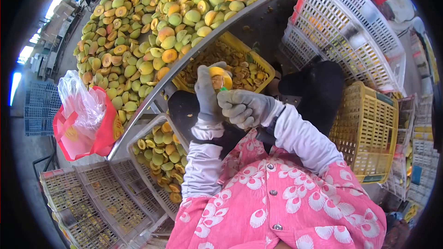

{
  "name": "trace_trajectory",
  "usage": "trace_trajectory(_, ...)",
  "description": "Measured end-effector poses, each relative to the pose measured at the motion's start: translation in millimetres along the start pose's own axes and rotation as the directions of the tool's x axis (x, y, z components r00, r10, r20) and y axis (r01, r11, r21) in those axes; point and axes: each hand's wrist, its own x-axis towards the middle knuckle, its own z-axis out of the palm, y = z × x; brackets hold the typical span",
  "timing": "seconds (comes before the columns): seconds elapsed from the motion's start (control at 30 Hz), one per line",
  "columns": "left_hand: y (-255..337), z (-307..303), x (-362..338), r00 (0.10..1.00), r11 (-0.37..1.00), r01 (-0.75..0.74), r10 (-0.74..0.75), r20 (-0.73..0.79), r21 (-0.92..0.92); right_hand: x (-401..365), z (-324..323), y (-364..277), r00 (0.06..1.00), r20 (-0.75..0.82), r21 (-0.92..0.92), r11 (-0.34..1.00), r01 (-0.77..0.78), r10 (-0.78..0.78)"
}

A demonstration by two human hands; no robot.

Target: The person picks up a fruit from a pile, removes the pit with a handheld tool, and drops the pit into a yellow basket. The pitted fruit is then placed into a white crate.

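Note:
My left hand [207, 93], in a grey glove, is closed around a peach half [219, 79] with its orange cut face and brown stone area showing. My right hand [245, 108], gloved too, is closed just beside it on a small green-handled pitting tool [223, 89]; most of the tool is hidden by the fingers. The tool's tip meets the cut face of the fruit. Below both hands stands a yellow crate [266, 68] holding brown stones and scraps.
A metal table [184, 60] bears a big heap of halved peaches [152, 27]. A red bag [108, 124] sits at its left edge. A crate of peach halves [161, 154] stands at my left. White crates [341, 32] and a yellow basket [367, 133] are stacked on my right.

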Motion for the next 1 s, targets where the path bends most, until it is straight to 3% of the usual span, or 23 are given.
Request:
trace_trajectory(0.03, -10.8, -8.2, 4.9, 1.0, 1.0, 0.007, -0.007, 0.004, 0.005, 1.9, -4.4, -0.9, 1.0, 0.0, 0.006, 1.0, 0.008, -0.008)
trace_trajectory(0.1, -57.7, -36.8, 23.3, 0.959, 0.848, 0.279, -0.272, 0.081, -0.45, 4.4, -13.3, -5.0, 0.973, -0.232, -0.07, 0.997, -0.036, 0.019)
trace_trajectory(0.13, -101.9, -60.5, 31.7, 0.982, 0.903, 0.095, -0.154, -0.109, -0.419, 2.4, -17.3, -7.6, 0.945, -0.32, -0.221, 0.975, -0.01, -0.062)
trace_trajectory(0.17, -89.3, -53.7, 23.0, 0.982, 0.903, 0.1, -0.157, -0.104, -0.419, 2.5, -24.2, -7.7, 0.944, -0.323, -0.22, 0.976, -0.005, -0.068)
trace_trajectory(0.2, -62.9, -39.5, 4.7, 0.965, 0.998, 0.052, -0.06, -0.256, -0.039, 2.4, -35.1, -6.3, 0.825, -0.541, -0.295, 0.955, -0.005, -0.163)
trace_trajectory(0.23, -47.7, -30.0, -3.8, 0.931, 0.936, 0.041, 0.091, -0.353, 0.349, 2.2, -48.8, -5.5, 0.651, -0.711, -0.372, 0.928, -0.027, -0.265)
trace_trajectory(0.27, -103.3, -85.4, 18.5, 0.919, 0.819, -0.091, 0.288, -0.269, 0.566, 2.7, -62.9, -3.1, 0.603, -0.75, -0.418, 0.901, -0.113, -0.272)
trace_trajectory(0.3, -92.5, -76.3, 15.7, 0.921, 0.818, -0.089, 0.285, -0.266, 0.568, 4.8, -55.7, -2.2, 0.602, -0.751, -0.415, 0.903, -0.11, -0.272)
trace_trajectory(0.37, -57.7, -46.2, 6.1, 0.972, 0.963, -0.137, 0.177, -0.157, 0.233, 17.5, -29.2, -0.5, 0.644, -0.703, -0.419, 0.907, -0.033, -0.302)
trace_trajectory(0.4, -55.5, -48.2, 3.7, 0.979, 0.992, 0.085, -0.1, -0.178, -0.092, 24.6, -28.6, 1.9, 0.643, -0.684, -0.38, 0.921, 0.088, -0.344)
trace_trajectory(0.43, -51.0, -52.5, 1.9, 0.979, 0.992, 0.085, -0.1, -0.178, -0.089, 27.1, -31.2, -0.8, 0.644, -0.683, -0.379, 0.921, 0.09, -0.344)
trace_trajectory(0.5, -32.5, -59.3, -4.9, 0.975, 0.969, 0.218, -0.222, -0.025, -0.113, 30.8, -38.2, -12.0, 0.549, -0.726, -0.518, 0.854, -0.042, -0.414)
trace_trajectory(0.57, -10.2, -57.1, -12.9, 0.958, 0.95, 0.288, -0.285, 0.043, -0.121, 28.3, -26.3, -13.7, 0.584, -0.698, -0.533, 0.845, -0.04, -0.413)
trace_trajectory(0.63, 7.1, -51.9, -12.7, 0.936, 0.938, 0.328, -0.339, 0.096, 0.112, 27.9, -5.8, -15.6, 0.649, -0.616, -0.67, 0.731, -0.133, -0.447)
trace_trajectory(0.67, -2.4, -59.2, -6.8, 0.902, 0.881, 0.425, -0.393, 0.178, -0.207, 28.6, -4.8, -12.5, 0.656, -0.599, -0.629, 0.777, -0.031, -0.459)
trace_trajectory(0.7, -2.3, -57.7, -7.7, 0.901, 0.881, 0.425, -0.392, 0.184, -0.205, 28.0, -8.6, -8.8, 0.653, -0.598, -0.632, 0.774, -0.029, -0.464)
trace_trajectory(0.77, -0.8, -55.0, -10.3, 0.964, 0.944, 0.267, -0.262, 0.054, -0.193, 29.9, -16.8, -3.7, 0.472, -0.615, -0.692, 0.719, 0.062, -0.632)
trace_trajectory(0.8, 8.4, -48.3, -13.0, 0.969, 0.932, 0.244, -0.245, 0.032, -0.269, 18.8, 5.3, -4.9, 0.461, -0.656, -0.695, 0.716, -0.06, -0.598)
trace_trajectory(0.83, 6.7, -46.7, -12.4, 0.97, 0.932, 0.241, -0.242, 0.032, -0.269, 16.5, -4.4, 2.4, 0.463, -0.654, -0.697, 0.714, -0.06, -0.599)
trace_trajectory(0.9, 0.3, -44.9, -14.6, 1.0, 0.995, 0.003, -0.003, 0.001, 0.096, 14.0, -32.0, 23.4, 0.521, -0.518, -0.821, 0.565, -0.081, -0.679)
trace_trajectory(0.93, -0.9, -44.7, -16.5, 1.0, 0.995, 0.007, -0.007, 0.001, 0.096, 7.0, 4.3, 20.0, 0.522, -0.592, -0.796, 0.547, -0.259, -0.614)
trace_trajectory(1.0, -0.7, -43.7, -17.5, 0.998, 0.961, -0.064, 0.06, 0.021, 0.27, 8.7, 14.7, 26.1, 0.498, -0.594, -0.802, 0.509, -0.312, -0.631)
